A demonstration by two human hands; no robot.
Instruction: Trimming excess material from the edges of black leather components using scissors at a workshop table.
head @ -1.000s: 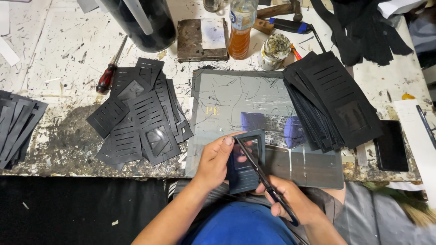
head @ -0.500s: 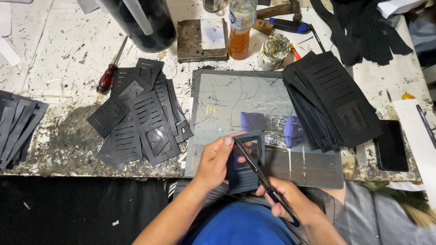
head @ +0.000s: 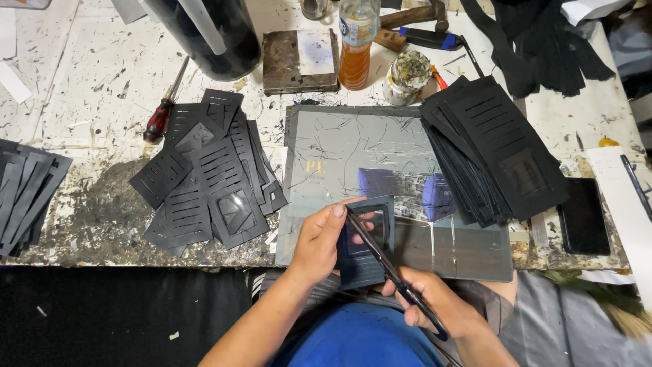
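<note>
A dark panel (head: 363, 248) — flat, rectangular, with a window cut-out near its top — is held upright-tilted over the table's near edge. Long black scissors (head: 390, 272) lie slantwise across its face — tips at the upper left corner, handles lower right.

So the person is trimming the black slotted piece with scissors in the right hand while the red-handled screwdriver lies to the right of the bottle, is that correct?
Not quite: the head view shows the red-handled screwdriver lying left of the bottle, beside the loose pile of black pieces. The rest holds: the right hand works scissors on the black slotted piece.
</note>
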